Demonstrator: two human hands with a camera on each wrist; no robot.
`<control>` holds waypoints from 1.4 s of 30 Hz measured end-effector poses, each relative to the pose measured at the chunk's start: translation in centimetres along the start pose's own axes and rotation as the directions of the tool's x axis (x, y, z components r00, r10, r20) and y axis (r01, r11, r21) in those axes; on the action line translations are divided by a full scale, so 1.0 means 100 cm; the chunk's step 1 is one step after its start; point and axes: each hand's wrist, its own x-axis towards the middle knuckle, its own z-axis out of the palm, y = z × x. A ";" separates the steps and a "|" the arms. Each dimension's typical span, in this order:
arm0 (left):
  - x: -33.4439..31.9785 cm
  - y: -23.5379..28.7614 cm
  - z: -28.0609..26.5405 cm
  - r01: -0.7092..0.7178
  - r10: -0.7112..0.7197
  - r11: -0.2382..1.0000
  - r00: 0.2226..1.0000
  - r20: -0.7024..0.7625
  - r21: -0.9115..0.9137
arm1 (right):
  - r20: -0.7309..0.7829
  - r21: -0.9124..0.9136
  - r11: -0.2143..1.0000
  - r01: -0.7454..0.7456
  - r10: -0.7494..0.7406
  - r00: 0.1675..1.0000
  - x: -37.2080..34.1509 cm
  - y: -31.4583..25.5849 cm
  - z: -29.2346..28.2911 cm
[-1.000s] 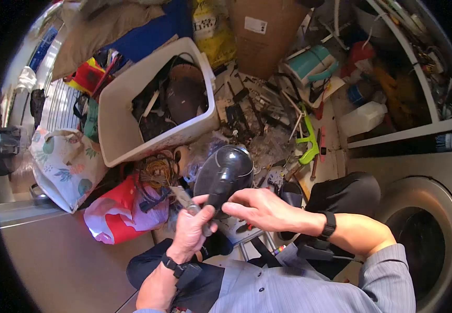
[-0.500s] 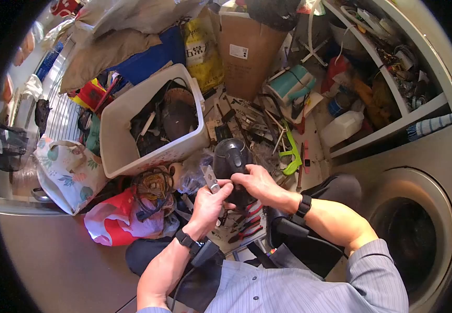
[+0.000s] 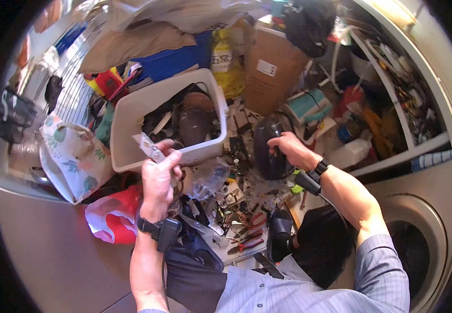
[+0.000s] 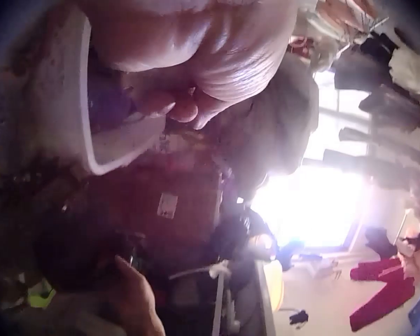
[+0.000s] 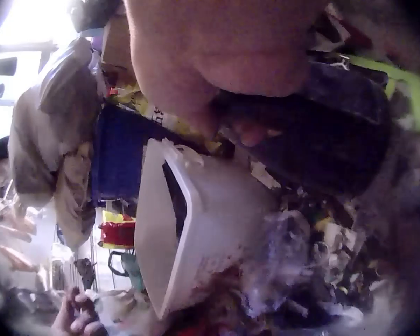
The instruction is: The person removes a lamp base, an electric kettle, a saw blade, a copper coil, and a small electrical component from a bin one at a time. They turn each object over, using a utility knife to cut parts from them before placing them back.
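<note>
My left hand (image 3: 158, 180) grips a flat silver metal tool (image 3: 147, 147) with holes in it, its flat end sticking up past the thumb. The hand is in front of the white plastic bin (image 3: 197, 153). Further right, my right hand (image 3: 295, 150) holds a dark, glossy, rounded thing with a handle (image 3: 265, 156) over the cluttered floor. In the right wrist view this dark thing (image 5: 329, 140) extends beyond the fingers, which hide part of it. The left wrist view shows the left hand (image 4: 196, 49) from close by, with the tool hidden.
Pliers (image 3: 247, 246) and other tools lie on the floor between the feet. A clear plastic bag (image 3: 210, 177) sits before the bin. A cardboard box (image 3: 273, 70) and yellow sack (image 3: 226, 68) stand behind. A washing machine (image 3: 440, 224) is at right, a red-and-white bag (image 3: 113, 219) at left.
My hands have moved apart. The right hand has carried the dark rounded thing forward and right; the left hand has moved left and forward with the metal tool. Pliers and floor clutter are now uncovered.
</note>
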 end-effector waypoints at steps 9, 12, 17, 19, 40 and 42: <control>0.040 0.005 -0.069 -0.138 0.126 0.990 0.939 -0.319 -0.018 | -0.054 -0.040 0.979 0.200 -0.202 0.978 0.166 -0.045 0.029; 0.042 0.003 -0.071 -0.115 0.121 0.993 0.935 -0.334 0.038 | -0.016 0.062 0.965 0.254 -0.254 0.967 0.222 -0.020 0.041; 0.046 0.009 -0.081 -0.076 0.067 0.997 0.911 -0.406 -0.008 | -0.072 0.151 0.970 0.192 -0.182 0.981 0.256 0.001 0.065; 0.047 0.009 -0.089 -0.091 0.063 0.995 0.903 -0.424 -0.047 | -0.189 0.081 0.957 0.279 -0.260 0.947 0.281 0.019 0.067; 0.013 0.016 -0.144 -0.068 -0.014 0.984 0.890 -0.456 -0.163 | 0.355 -0.861 0.085 0.502 -0.607 0.711 0.232 -0.161 0.167; 0.012 0.016 -0.139 -0.075 -0.025 0.974 0.900 -0.436 -0.212 | 0.593 -0.713 -0.029 0.700 -0.557 0.581 0.244 -0.163 0.207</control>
